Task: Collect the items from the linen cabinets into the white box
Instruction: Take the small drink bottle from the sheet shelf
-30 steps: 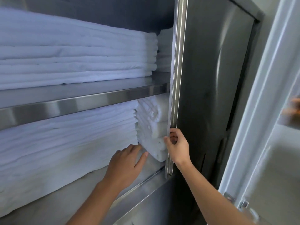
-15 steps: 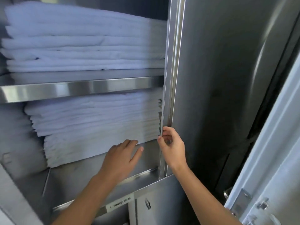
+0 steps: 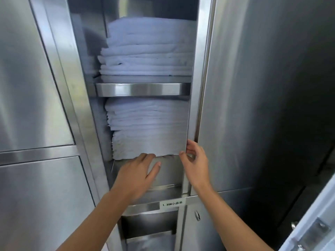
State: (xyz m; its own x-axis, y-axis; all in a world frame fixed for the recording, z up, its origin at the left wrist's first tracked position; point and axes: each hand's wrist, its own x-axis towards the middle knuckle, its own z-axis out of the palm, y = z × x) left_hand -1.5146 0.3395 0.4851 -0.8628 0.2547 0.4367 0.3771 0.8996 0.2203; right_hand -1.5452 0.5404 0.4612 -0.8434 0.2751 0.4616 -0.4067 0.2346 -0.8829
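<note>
The left hand (image 3: 137, 173) lies open, fingertips under the lower linen stack (image 3: 148, 129), while at three o'clock the right hand (image 3: 194, 161) grips the sliding door's edge (image 3: 194, 105).

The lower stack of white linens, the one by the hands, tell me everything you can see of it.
The lower stack of linens is white folded cloth in many thin layers, edges slightly ragged on the left. It sits on the steel cabinet's lower shelf, under the shelf lip. The left hand touches its bottom front edge; the right hand grips the door edge beside it.
</note>
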